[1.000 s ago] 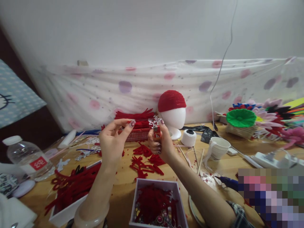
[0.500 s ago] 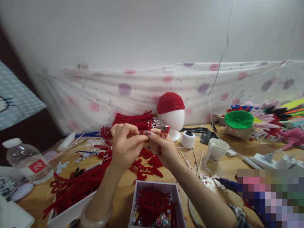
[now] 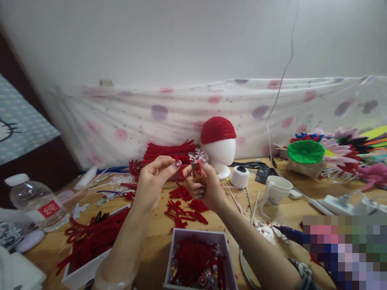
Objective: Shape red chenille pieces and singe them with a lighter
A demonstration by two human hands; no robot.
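Above the middle of the table, my left hand (image 3: pixel 155 179) pinches a short red chenille strip (image 3: pixel 182 172) between thumb and fingertips. Close by on its right, my right hand (image 3: pixel 208 185) is wrapped round a red lighter (image 3: pixel 197 170) with a metal top. The thumb lies by the lighter's top; I cannot make out a flame. The lighter's metal end is near the strip, with a small gap between them. Below my hands, cut red chenille pieces (image 3: pixel 181 213) lie loose on the wooden table (image 3: pixel 157 241).
A box (image 3: pixel 227 249) of red pieces and beads stands in front. At left are a tray (image 3: pixel 87 264) of red strips and a water bottle (image 3: pixel 36 205). Behind stands a foam head (image 3: pixel 223 152) with a red cap, beside a thread spool (image 3: pixel 240 178), a cup (image 3: pixel 278 191) and chenille flowers (image 3: pixel 306 152).
My hands have drawn apart from touching each other. My right hand has turned the lighter upright and brought it left, toward the strip in my left hand.
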